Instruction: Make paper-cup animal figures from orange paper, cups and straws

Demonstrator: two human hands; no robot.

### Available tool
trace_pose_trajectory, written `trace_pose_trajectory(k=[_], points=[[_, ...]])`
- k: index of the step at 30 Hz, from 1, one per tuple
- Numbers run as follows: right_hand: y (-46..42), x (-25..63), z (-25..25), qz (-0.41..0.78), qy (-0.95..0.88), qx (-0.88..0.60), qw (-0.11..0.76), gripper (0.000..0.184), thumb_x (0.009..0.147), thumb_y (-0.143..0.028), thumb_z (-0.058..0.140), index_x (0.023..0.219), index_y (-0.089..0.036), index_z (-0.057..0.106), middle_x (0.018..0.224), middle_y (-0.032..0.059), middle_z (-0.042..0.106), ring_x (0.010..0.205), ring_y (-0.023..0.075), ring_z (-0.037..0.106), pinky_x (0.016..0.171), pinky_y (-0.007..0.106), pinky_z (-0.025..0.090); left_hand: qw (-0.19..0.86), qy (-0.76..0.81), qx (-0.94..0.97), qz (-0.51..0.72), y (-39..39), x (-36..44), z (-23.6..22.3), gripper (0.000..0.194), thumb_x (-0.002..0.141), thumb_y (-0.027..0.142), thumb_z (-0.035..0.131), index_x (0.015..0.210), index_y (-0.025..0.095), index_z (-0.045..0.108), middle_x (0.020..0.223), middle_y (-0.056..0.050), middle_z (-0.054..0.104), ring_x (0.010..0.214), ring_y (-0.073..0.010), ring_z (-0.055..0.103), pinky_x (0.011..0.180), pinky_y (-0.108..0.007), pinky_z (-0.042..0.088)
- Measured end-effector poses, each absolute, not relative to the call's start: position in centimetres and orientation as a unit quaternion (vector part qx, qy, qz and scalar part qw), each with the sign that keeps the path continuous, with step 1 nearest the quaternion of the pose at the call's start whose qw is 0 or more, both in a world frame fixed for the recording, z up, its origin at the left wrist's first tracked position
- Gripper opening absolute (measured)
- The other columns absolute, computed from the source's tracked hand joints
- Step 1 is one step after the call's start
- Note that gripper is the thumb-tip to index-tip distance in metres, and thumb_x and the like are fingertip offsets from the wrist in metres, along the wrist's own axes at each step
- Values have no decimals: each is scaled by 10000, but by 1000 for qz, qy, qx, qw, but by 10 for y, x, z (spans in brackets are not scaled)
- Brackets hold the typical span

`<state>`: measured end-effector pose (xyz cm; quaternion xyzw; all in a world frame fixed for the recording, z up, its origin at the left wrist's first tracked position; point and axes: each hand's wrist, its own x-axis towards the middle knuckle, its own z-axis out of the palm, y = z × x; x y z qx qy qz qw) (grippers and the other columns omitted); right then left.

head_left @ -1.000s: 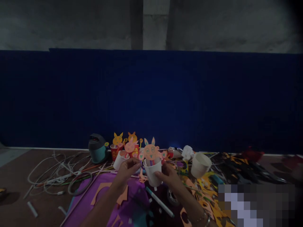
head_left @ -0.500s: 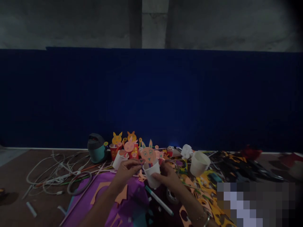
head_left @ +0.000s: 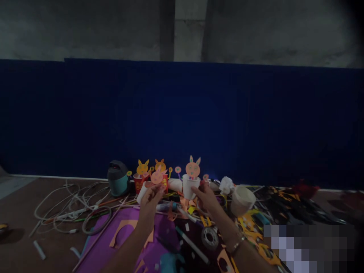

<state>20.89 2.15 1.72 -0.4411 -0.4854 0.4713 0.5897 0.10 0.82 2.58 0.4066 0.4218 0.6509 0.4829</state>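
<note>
A white paper cup (head_left: 189, 186) with an orange paper bunny (head_left: 193, 169) sticking out of it stands far out on the floor, among other cup figures. My right hand (head_left: 207, 197) reaches to it, fingertips curled against the cup's right side. My left hand (head_left: 150, 200) hovers to the left of it with fingers loosely apart and nothing in them, close to a tipped white cup (head_left: 143, 192) carrying a pink bunny face (head_left: 156, 177). The picture is dark.
Red cups with yellow cat figures (head_left: 141, 175) and a teal-grey device (head_left: 117, 178) stand by the blue wall panel (head_left: 182, 113). White cables (head_left: 68, 206) lie left. Purple paper (head_left: 122, 237), a pen (head_left: 193, 245), a tape roll (head_left: 209, 238), another white cup (head_left: 241, 201) and paper scraps lie around.
The bunny cup has moved away from me and to the right, from between both hands down to the floor. My left hand has let go of it; my right hand stays at it.
</note>
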Motion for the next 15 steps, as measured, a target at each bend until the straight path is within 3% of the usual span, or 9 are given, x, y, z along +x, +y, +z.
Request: trace_pose_trajectory(k=[7,15], points=[[70,176,2,418,-515,-477,577,389,651,-417,685,923,-175,548,930,98,672,857,240,628,742,353,491,466,430,400,662,2,3,30,320,601,384,753,840,188,671,682,27,619,647,-110,537,602,-206,423],[66,164,-17,332,-555,-543,535,318,658,-443,660,830,-186,584,828,72,673,760,232,615,672,324,471,458,422,389,679,11,-4,22,296,632,359,737,852,176,661,690,25,610,639,-107,538,606,-208,425]])
